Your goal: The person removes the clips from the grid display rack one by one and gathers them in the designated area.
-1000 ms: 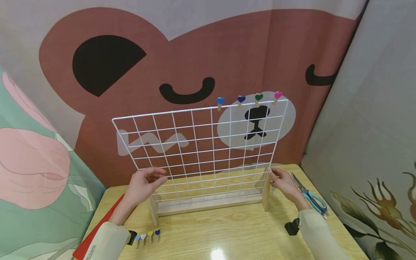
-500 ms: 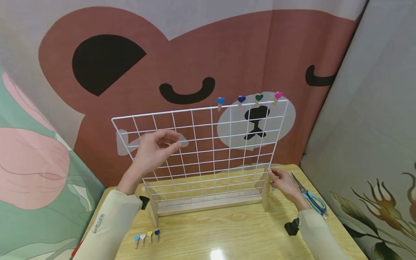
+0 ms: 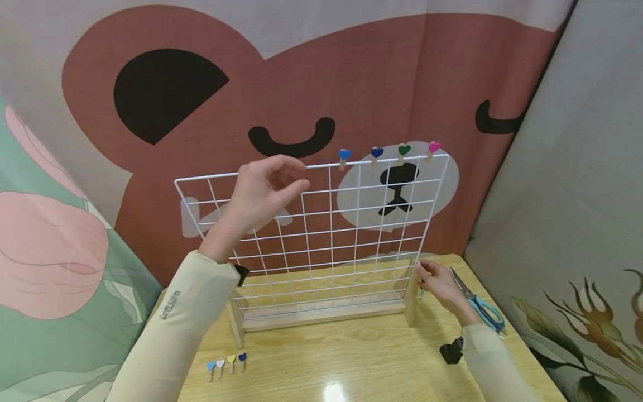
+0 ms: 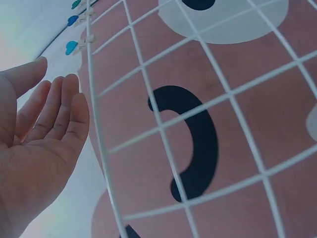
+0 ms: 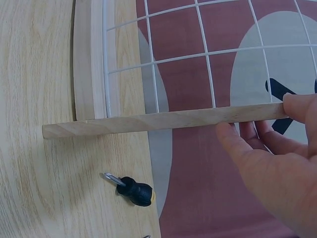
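Note:
A white wire grid [image 3: 331,231] stands upright in a wooden stand [image 3: 326,319]. My left hand [image 3: 266,192] is raised at its top rail, fingers loosely bent, with nothing in them. In the left wrist view, the left hand [image 4: 47,124] appears beside the rail, palm showing. My right hand [image 3: 439,285] pinches the stand's right wooden post [image 5: 163,120] between thumb and fingers. Along the rail's right half sit small heart clothespins: light blue [image 3: 344,155], dark blue [image 3: 377,152], green [image 3: 404,149] and pink [image 3: 434,147].
Several more heart clothespins, including a yellow one [image 3: 231,362], lie in a row at the table's front left. Blue-handled scissors [image 3: 484,310] lie right of the right hand. A stubby dark screwdriver [image 5: 136,192] is on the table [image 3: 326,357] near the right post.
My left hand has risen from the grid's lower left to its top rail, moving rightward. The right hand stays on the post.

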{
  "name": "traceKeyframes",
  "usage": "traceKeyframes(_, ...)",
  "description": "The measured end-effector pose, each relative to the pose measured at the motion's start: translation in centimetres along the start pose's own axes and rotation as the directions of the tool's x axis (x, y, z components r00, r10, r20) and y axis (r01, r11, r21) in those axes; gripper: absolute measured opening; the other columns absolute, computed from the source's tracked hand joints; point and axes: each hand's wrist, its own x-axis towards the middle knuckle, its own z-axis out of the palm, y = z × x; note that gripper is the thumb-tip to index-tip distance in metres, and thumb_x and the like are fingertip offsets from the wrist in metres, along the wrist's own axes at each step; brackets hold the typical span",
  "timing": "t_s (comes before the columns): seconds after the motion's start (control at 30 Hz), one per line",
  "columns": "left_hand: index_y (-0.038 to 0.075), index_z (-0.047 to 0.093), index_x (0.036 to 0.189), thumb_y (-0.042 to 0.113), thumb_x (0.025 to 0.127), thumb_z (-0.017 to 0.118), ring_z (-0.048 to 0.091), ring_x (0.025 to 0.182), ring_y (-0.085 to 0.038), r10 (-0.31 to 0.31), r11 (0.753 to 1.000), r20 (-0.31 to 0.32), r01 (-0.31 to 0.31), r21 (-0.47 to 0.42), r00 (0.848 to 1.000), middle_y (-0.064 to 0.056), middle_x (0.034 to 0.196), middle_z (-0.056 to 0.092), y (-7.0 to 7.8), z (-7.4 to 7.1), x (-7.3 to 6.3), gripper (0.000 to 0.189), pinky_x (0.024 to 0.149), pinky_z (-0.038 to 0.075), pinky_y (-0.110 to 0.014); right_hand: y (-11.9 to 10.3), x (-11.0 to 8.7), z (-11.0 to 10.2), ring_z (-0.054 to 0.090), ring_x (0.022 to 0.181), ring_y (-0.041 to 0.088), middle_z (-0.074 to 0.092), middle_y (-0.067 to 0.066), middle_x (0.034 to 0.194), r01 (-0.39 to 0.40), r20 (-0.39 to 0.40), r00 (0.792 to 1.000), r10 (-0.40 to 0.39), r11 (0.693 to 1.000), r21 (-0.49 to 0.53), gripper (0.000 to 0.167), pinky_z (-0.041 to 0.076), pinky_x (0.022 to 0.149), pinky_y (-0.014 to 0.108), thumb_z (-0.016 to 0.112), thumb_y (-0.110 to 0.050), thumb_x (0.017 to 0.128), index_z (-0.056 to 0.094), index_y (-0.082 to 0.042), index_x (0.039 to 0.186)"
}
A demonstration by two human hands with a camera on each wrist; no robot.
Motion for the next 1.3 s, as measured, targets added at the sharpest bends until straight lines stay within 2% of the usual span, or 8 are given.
traceKeyframes(0.23,0.009,0.068,0.109,0.017,0.087,0.073,0.061,0.074,-0.009,-0.015,0.999,0.023,0.016,-0.030,1.000,0.001,0.091,0.069,1.1,0.4,1.3,0.024,0.067,0.050,-0.028,0.1,-0.1,0.0,0.037,0.130,0.047,0.029,0.037,0.144,0.001,0.005,1.000,-0.001,1.000,0.016,0.057,0.043,0.099,0.045,0.039,-0.025,0.105,0.025,0.015,0.143)
traceKeyframes(0.43,0.007,0.070,0.102,0.015,0.086,0.073,0.062,0.079,-0.011,0.023,1.000,-0.023,-0.023,0.005,0.999,-0.001,0.091,0.070,0.8,1.0,2.2,0.019,0.073,0.051,-0.030,0.1,-0.2,-0.2,0.037,0.130,0.046,0.030,0.037,0.144,-0.001,0.002,1.000,0.001,1.000,0.020,0.057,0.042,0.099,0.045,0.039,-0.025,0.105,0.025,0.015,0.143)
traceKeyframes(0.53,0.008,0.070,0.100,0.015,0.086,0.072,0.064,0.081,-0.011,0.019,1.000,-0.034,-0.018,0.017,0.999,-0.001,0.093,0.070,0.8,1.3,2.9,0.016,0.076,0.051,-0.030,0.0,-0.2,-0.2,0.037,0.129,0.047,0.030,0.037,0.143,0.000,-0.004,1.000,0.000,1.000,0.027,0.056,0.042,0.099,0.045,0.039,-0.024,0.105,0.026,0.016,0.142)
traceKeyframes(0.73,0.007,0.068,0.104,0.015,0.088,0.070,0.066,0.094,-0.012,-0.031,0.999,0.038,0.031,0.008,0.999,-0.003,0.101,0.069,1.4,2.3,4.2,0.019,0.085,0.051,-0.027,0.1,-0.2,-0.4,0.037,0.129,0.047,0.030,0.038,0.142,0.010,-0.011,1.000,-0.009,0.999,0.047,0.055,0.041,0.100,0.047,0.039,-0.022,0.105,0.026,0.018,0.141)
traceKeyframes(1.0,0.007,0.066,0.111,0.018,0.089,0.069,0.067,0.098,-0.012,-0.058,0.998,0.120,0.054,0.032,0.991,-0.002,0.106,0.069,2.2,3.7,5.4,0.024,0.084,0.051,-0.025,0.2,-0.3,-0.4,0.037,0.129,0.046,0.032,0.038,0.141,0.010,-0.012,1.000,-0.009,0.999,0.051,0.053,0.040,0.100,0.047,0.038,-0.020,0.105,0.027,0.018,0.140)
traceKeyframes(1.17,0.007,0.064,0.119,0.020,0.091,0.067,0.067,0.098,-0.011,-0.082,0.996,0.138,0.074,0.059,0.987,-0.004,0.110,0.069,2.5,3.9,5.8,0.031,0.083,0.051,-0.024,0.0,-0.4,-0.3,0.037,0.129,0.046,0.032,0.037,0.141,0.005,-0.010,1.000,-0.005,0.999,0.047,0.053,0.040,0.100,0.048,0.038,-0.021,0.105,0.027,0.017,0.141)
traceKeyframes(1.3,0.007,0.064,0.120,0.020,0.093,0.065,0.067,0.094,-0.011,-0.094,0.993,0.149,0.082,0.085,0.984,-0.004,0.107,0.070,2.6,4.0,6.1,0.030,0.080,0.052,-0.024,0.0,-0.5,-0.2,0.037,0.129,0.046,0.032,0.037,0.142,0.004,-0.007,1.000,-0.003,0.999,0.049,0.054,0.040,0.100,0.047,0.039,-0.021,0.105,0.027,0.017,0.141)
